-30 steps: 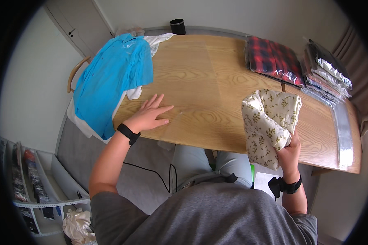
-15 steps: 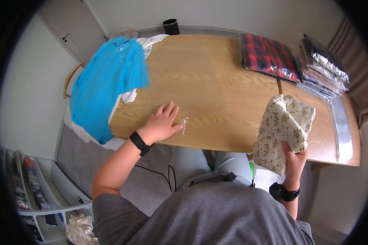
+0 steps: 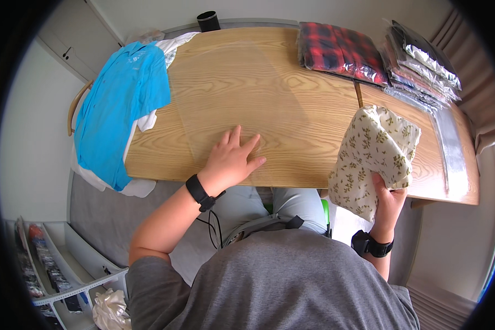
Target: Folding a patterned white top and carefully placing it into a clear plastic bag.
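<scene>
The left hand (image 3: 228,164), fingers spread and holding nothing, rests on clear plastic (image 3: 231,93) (barely visible against the wooden table (image 3: 322,132)); flat pressure should steady it. The right hand (image 3: 389,204), fingers closed on folded floral cloth (image 3: 366,157) near the table's edge, should grip lightly, sparing the folds.

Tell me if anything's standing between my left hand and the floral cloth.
Nothing visible stands there: only tabletop and flat clear plastic lie between your left hand and the floral cloth in your right hand.
</scene>
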`<action>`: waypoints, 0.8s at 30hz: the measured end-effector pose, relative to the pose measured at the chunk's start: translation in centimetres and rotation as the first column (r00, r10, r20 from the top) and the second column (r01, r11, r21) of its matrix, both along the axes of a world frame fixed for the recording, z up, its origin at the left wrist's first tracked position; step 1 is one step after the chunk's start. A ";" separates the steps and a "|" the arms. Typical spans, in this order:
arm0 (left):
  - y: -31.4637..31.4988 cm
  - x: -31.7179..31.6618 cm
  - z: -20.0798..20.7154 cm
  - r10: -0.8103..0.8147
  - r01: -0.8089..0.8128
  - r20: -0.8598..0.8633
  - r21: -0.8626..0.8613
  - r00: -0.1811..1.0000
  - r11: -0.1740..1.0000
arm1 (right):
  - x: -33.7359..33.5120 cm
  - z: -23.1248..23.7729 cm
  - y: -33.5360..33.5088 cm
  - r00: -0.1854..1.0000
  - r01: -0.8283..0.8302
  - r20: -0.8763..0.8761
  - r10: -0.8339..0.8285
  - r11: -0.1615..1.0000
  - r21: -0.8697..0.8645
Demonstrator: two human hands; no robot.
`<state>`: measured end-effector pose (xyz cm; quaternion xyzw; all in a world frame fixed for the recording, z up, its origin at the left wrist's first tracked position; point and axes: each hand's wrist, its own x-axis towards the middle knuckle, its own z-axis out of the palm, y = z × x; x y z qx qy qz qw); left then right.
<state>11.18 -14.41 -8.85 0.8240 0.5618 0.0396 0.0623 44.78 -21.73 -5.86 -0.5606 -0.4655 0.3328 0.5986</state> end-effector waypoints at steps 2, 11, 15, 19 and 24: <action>0.7 -0.1 -0.4 0.007 -0.008 0.027 0.033 1.000 0.999 | 0.2 0.0 -0.1 1.000 0.013 0.021 -0.014 1.000 0.017; 0.7 -1.7 1.9 0.090 -0.040 0.242 -0.204 0.966 0.978 | 0.4 1.0 0.1 1.000 0.002 0.006 -0.002 0.999 0.040; -0.5 -3.3 2.9 0.237 -0.246 -0.077 -0.162 0.969 0.955 | 1.2 1.2 0.1 0.999 -0.020 -0.030 0.021 1.000 0.023; 0.0 -5.2 0.8 0.178 -0.172 0.148 -0.056 0.973 0.984 | 2.2 0.5 0.1 0.999 -0.038 0.013 0.038 0.999 0.004; 0.1 -2.6 3.1 -0.059 0.032 0.426 0.069 0.903 0.997 | 1.3 1.4 0.5 0.990 -0.139 0.013 0.139 0.990 -0.017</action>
